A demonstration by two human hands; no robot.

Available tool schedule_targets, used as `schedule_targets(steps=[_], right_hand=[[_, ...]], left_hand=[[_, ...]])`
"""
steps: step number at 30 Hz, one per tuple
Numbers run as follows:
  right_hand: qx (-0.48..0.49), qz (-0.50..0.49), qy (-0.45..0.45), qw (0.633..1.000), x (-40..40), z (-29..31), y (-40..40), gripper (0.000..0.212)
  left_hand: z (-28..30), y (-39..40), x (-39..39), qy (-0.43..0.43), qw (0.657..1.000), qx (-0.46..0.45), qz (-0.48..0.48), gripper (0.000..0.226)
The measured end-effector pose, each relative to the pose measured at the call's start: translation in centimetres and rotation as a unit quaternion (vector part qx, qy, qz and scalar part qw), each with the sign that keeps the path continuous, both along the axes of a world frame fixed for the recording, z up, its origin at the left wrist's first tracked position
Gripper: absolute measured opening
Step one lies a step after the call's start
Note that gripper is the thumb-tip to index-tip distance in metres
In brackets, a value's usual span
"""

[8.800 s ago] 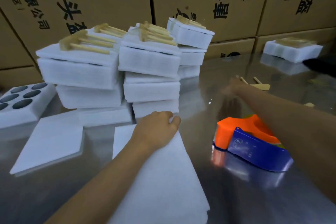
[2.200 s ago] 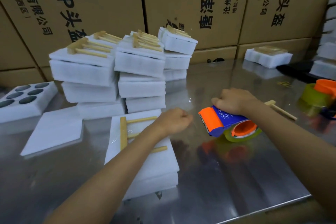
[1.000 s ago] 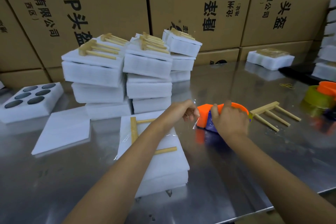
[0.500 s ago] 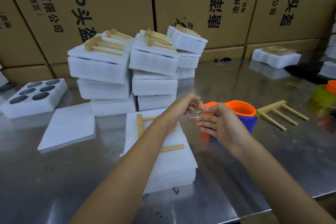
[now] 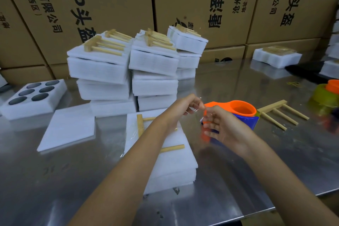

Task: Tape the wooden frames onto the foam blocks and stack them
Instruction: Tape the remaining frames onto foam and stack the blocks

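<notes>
A white foam block (image 5: 172, 167) lies in front of me with a wooden frame (image 5: 140, 125) on top, partly hidden by my left forearm. Clear tape shows over the frame's left end. My left hand (image 5: 185, 105) and my right hand (image 5: 218, 126) meet above the block's far right corner and pinch a strip of clear tape (image 5: 197, 111) between them. Just behind my right hand, the orange and blue tape dispenser (image 5: 242, 115) stands on the table. A loose wooden frame (image 5: 280, 114) lies to its right. Stacks of foam blocks with taped frames (image 5: 126, 66) stand behind.
A foam tray with round holes (image 5: 31, 97) and a flat foam sheet (image 5: 67, 128) lie at the left. Cardboard boxes (image 5: 201, 2) wall off the back. A second tape dispenser (image 5: 328, 95) sits at the right edge, another foam block (image 5: 277, 57) at the far right. The metal table's front edge (image 5: 256, 213) runs lower right.
My right hand has let go of the dispenser, which now stands on the table. Both hands have come together on a strip of tape and my right hand has dropped slightly.
</notes>
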State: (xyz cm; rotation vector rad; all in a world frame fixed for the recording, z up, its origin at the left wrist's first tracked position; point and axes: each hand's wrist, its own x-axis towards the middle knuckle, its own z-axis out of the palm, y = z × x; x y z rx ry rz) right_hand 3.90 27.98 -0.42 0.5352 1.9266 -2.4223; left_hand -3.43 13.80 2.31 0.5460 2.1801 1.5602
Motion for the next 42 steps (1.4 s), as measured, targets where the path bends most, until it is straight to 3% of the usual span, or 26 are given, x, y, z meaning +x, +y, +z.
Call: schedule_targets(steps=[4, 9, 12, 15, 17, 21, 27, 30, 35, 39, 42], right_hand=[[0.039, -0.014, -0.010, 0.999, 0.2, -0.2, 0.3, 0.013], [0.192, -0.024, -0.033, 0.981, 0.6, -1.0, 0.7, 0.019], [0.244, -0.018, -0.037, 0.969, 0.8, -1.8, 0.4, 0.022], [0.276, -0.014, -0.049, 0.960, 0.8, -2.6, -0.2, 0.021], [0.289, -0.024, -0.056, 0.955, 0.9, -3.0, -0.7, 0.031], [0.348, -0.041, -0.051, 0.935, 1.1, -3.0, -2.3, 0.057], [0.443, -0.041, -0.072, 0.893, 1.3, -3.4, -4.3, 0.063], [0.452, -0.057, -0.074, 0.887, 1.5, -3.7, -4.7, 0.064], [0.456, -0.062, -0.076, 0.884, 1.8, -4.2, -5.2, 0.055], [0.486, -0.062, -0.072, 0.869, 1.8, -4.5, -5.6, 0.049], [0.497, -0.057, -0.070, 0.863, 1.7, -4.4, -6.0, 0.046]], left_hand=[[-0.3, 0.5, -0.1, 0.012, 1.000, -0.025, 0.014, 0.021], [-1.2, 1.8, 0.1, 0.090, 0.984, -0.146, 0.055, 0.031], [-1.5, 1.5, -0.4, 0.112, 0.975, -0.158, 0.111, 0.039], [-1.6, 1.2, -0.9, 0.090, 0.985, -0.087, 0.118, 0.030], [-1.6, 1.0, -0.7, 0.075, 0.989, -0.047, 0.115, 0.022], [-1.1, 0.9, -0.7, 0.035, 0.989, 0.028, 0.141, 0.030], [1.6, -1.1, -0.1, 0.042, 0.941, 0.238, 0.236, 0.020], [3.1, -3.2, -0.2, 0.065, 0.926, 0.259, 0.266, 0.026], [1.3, -9.5, 0.4, 0.112, 0.909, 0.158, 0.370, 0.025], [-3.0, -14.6, 1.2, 0.132, 0.880, -0.012, 0.457, 0.029], [-6.4, -16.6, 1.7, 0.152, 0.883, -0.142, 0.420, 0.032]])
